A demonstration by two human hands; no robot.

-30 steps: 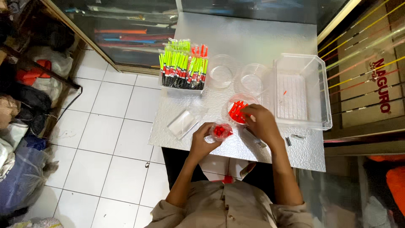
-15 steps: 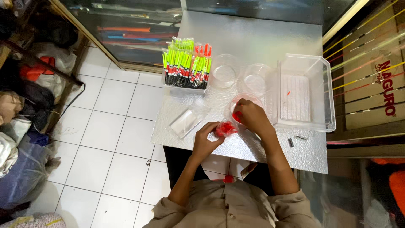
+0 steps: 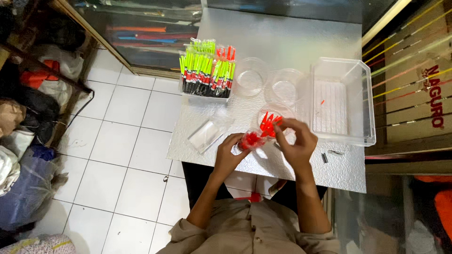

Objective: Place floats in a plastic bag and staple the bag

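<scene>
Left hand (image 3: 230, 153) grip clamped on a small clear bag of red pieces (image 3: 250, 139), its mouth turned right for loading. Right hand (image 3: 295, 141) pinches more red pieces just above it, over the silver counter (image 3: 301, 44). Touching on the far side: a round dish (image 3: 271, 113) holding loose red pieces. Right: clear tub (image 3: 343, 101), one red piece inside. Far left: box of green-tipped floats (image 3: 206, 70).

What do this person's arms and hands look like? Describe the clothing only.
Both forearms are bare; the left hand and right hand wear no gloves. Short khaki-beige sleeves of a collared shirt end near the elbows. No watch or ring is discernible.
</scene>
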